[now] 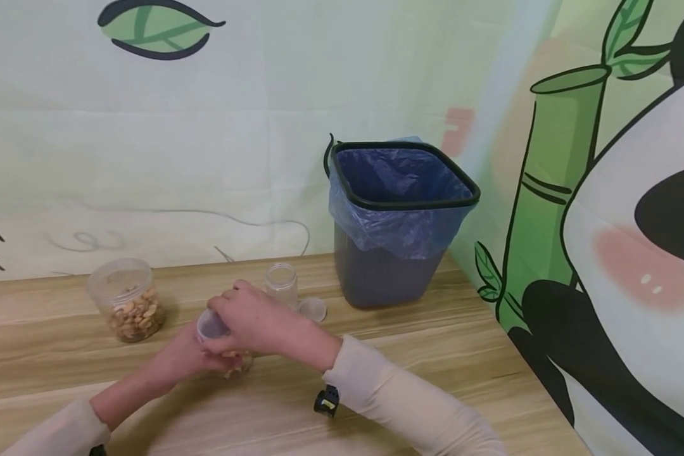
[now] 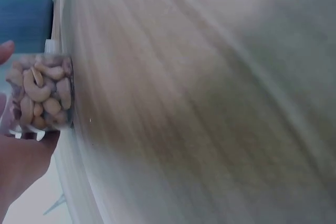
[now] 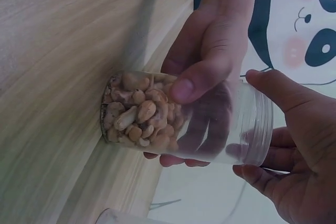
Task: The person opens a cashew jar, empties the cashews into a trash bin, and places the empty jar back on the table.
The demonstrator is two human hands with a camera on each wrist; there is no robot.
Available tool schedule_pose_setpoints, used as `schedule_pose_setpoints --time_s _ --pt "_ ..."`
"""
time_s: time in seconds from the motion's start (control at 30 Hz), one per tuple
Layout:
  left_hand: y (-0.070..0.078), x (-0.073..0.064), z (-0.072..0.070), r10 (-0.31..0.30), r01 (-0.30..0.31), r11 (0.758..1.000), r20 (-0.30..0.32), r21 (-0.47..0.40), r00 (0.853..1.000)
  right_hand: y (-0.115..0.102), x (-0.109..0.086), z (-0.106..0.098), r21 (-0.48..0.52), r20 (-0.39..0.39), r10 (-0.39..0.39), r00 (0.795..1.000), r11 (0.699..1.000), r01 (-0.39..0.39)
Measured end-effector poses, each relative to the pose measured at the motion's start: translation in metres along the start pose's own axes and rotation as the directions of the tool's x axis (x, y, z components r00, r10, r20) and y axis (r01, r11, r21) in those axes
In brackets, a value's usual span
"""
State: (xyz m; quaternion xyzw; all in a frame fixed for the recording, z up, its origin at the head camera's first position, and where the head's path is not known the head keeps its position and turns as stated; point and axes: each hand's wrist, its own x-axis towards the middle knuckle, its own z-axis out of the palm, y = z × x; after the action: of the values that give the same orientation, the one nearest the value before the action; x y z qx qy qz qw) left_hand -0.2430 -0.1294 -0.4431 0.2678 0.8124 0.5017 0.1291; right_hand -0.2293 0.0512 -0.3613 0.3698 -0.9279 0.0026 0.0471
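Between both hands is a clear jar of nuts (image 3: 147, 111), with cashews showing through its wall in the left wrist view. My left hand (image 1: 188, 354) grips the jar's body, its thumb lying across the side. At the top end, the fingers and thumb of my right hand (image 3: 304, 150) hold the rim from opposite sides. In the head view the right hand (image 1: 256, 320) covers part of the jar's top. I cannot tell whether a lid is on it.
A wider jar of nuts (image 1: 133, 313) stands at the back left. Behind the right hand are a small clear jar (image 1: 282, 285) and a round lid (image 1: 313, 309) lying flat. A lined trash bin (image 1: 387, 272) stands at the back right, against the printed wall cloth (image 1: 234, 158).
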Motion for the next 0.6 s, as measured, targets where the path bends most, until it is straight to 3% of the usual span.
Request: schedule_pose_setpoints --time_s 0.17,0.6 --pt "-0.0041 0.0024 -0.004 0.028 -0.026 0.998 0.038 -0.052 0.999 0.0031 0.0023 -0.0011 0.089 0.015 -0.015 1.0 0.996 0.013" --pt "-0.0087 0.0019 -0.0096 0.007 0.021 0.981 0.145 -0.195 0.989 0.0105 0.0069 -0.0054 0.19 0.092 -0.098 0.991 0.979 0.079"
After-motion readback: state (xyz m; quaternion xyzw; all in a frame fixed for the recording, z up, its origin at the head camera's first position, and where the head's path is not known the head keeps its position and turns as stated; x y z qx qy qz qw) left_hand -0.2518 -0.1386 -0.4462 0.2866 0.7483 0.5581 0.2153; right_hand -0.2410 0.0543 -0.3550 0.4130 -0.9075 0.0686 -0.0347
